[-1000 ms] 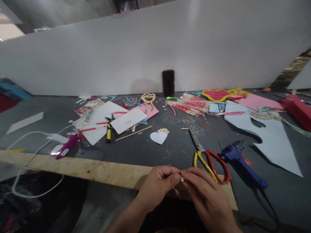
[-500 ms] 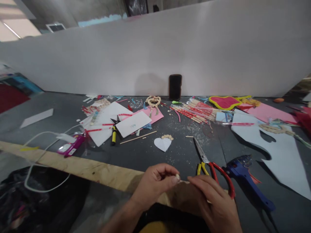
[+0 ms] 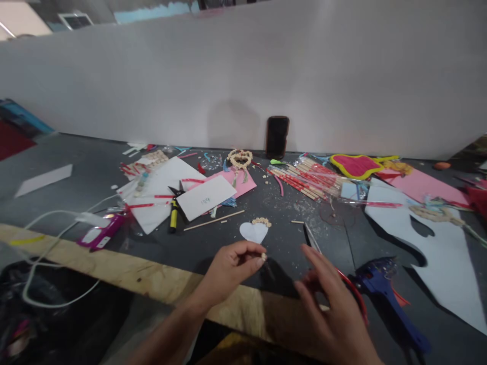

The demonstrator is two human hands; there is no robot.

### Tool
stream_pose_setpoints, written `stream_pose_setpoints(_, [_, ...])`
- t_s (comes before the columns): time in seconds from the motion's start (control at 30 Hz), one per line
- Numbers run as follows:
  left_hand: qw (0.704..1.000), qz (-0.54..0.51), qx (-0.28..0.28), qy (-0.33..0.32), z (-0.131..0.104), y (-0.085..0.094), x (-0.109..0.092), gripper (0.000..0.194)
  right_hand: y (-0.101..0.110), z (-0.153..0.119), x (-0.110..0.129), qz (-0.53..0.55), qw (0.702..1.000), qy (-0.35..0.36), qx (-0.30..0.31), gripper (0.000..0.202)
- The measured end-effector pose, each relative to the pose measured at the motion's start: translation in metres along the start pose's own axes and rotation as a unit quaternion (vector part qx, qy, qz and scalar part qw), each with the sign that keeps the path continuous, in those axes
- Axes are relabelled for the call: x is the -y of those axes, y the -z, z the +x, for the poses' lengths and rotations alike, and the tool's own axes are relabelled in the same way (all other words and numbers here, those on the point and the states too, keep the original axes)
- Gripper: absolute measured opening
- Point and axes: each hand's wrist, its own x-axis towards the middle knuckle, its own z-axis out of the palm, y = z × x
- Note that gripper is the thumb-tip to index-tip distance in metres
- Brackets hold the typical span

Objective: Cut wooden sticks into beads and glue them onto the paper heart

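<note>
My left hand [image 3: 232, 268] is closed in a pinch on a small pale bead-like piece [image 3: 264, 257], just in front of the white paper heart [image 3: 251, 233]. A row of small pale pieces [image 3: 262, 221] lines the heart's upper right lobe. My right hand [image 3: 331, 299] is open, thumb and fingers apart, over the red-handled scissors [image 3: 353, 286], hiding much of them. A pale stick end [image 3: 324, 307] shows by its lower fingers; whether it is held I cannot tell. The blue glue gun [image 3: 388, 294] lies right of this hand.
A thin wooden stick [image 3: 213, 221], yellow-handled pliers [image 3: 173, 215] and a white card [image 3: 205, 196] lie on the left. A phone [image 3: 277, 136] leans against the white partition [image 3: 171, 91]. Bundled red-and-wood sticks [image 3: 300, 177] and cut white board [image 3: 445, 258] occupy the right.
My left hand has moved up and left, nearer the heart, still pinching the small piece. My right hand has come away from it and its fingers have spread. The view has shifted slightly.
</note>
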Motion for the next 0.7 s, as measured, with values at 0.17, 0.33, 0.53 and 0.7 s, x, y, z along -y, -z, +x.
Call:
stream_pose_setpoints(0.17, [0.999,0.012,0.032,-0.013,-0.007,-0.014,-0.001,0.026,-0.021,0.022,0.027,0.088,0.991,0.0,0.096,0.029])
stream_pose_setpoints(0.33, [0.999,0.047,0.01,-0.024,-0.012,-0.014,0.004,0.023,-0.02,0.019,0.027,0.062,0.997,0.021,0.034,0.014])
stream_pose_setpoints(0.53, [0.99,0.118,-0.061,-0.041,-0.014,-0.002,0.012,0.021,0.01,0.004,0.019,0.014,0.997,-0.058,-0.053,0.012])
stream_pose_setpoints(0.7, [0.961,0.199,-0.174,-0.085,-0.015,0.03,0.026,0.023,0.064,-0.022,-0.002,-0.13,0.932,-0.294,-0.167,0.023])
